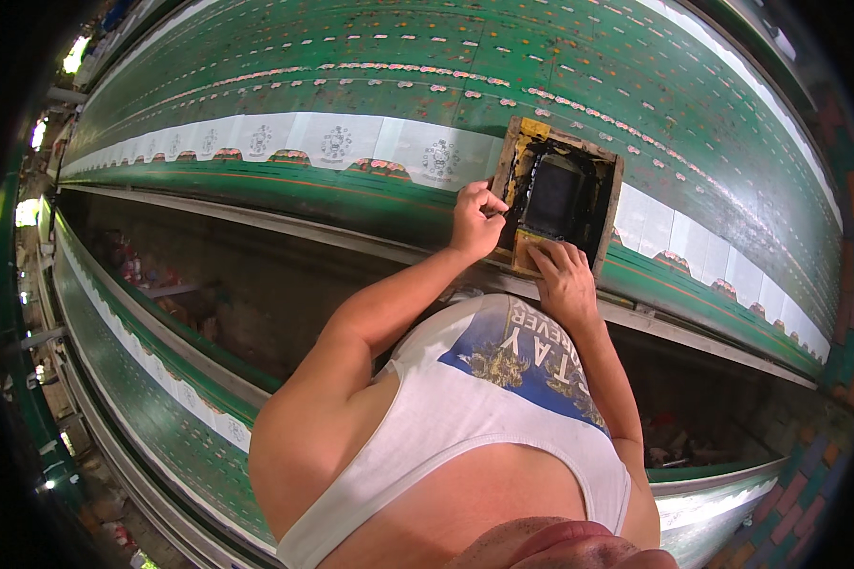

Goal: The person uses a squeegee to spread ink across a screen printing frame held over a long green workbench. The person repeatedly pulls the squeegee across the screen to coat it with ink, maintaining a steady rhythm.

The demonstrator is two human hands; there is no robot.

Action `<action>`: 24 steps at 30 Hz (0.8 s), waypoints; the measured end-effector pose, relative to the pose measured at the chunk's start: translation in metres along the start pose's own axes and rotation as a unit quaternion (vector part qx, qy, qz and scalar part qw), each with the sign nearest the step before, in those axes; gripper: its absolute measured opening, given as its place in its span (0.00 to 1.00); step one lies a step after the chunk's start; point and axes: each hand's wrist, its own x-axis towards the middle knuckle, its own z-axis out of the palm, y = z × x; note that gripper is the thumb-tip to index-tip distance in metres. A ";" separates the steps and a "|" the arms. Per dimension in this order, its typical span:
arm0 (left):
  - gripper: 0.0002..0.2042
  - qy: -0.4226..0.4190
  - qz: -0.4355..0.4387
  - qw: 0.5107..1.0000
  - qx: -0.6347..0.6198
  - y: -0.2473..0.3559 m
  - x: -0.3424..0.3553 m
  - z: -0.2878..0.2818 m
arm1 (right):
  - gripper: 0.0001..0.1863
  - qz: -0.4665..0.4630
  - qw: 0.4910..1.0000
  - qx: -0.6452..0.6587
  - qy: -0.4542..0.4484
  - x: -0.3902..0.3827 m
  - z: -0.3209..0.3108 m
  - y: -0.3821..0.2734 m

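A wooden-framed printing screen (609,204) with black ink inside lies on the long green printed cloth (370,66), over its white band of round emblems (336,142). My left hand (475,217) grips the frame's near left corner with the fingers curled over its edge. My right hand (565,278) presses flat on the frame's near side, fingers spread on the wood. A dark squeegee-like block (552,194) sits in the ink inside the frame.
The cloth lies along a long table (370,248) with a pale edge rail. A second cloth-covered table (152,379) runs behind me at the left, with a dark aisle and litter (128,266) between. Brick flooring (797,493) shows at lower right.
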 end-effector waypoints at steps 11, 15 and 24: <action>0.07 -0.005 -0.027 1.000 -0.001 -0.001 0.000 0.004 | 0.21 0.054 0.980 0.062 -0.180 0.086 -0.045 0.080; 0.07 -0.013 -0.017 1.000 -0.004 -0.002 -0.001 0.006 | 0.22 0.092 0.988 0.060 -0.106 0.127 -0.043 0.112; 0.08 -0.030 -0.021 0.999 -0.030 0.002 -0.001 0.004 | 0.26 0.097 0.995 -0.007 -0.020 0.140 -0.029 0.118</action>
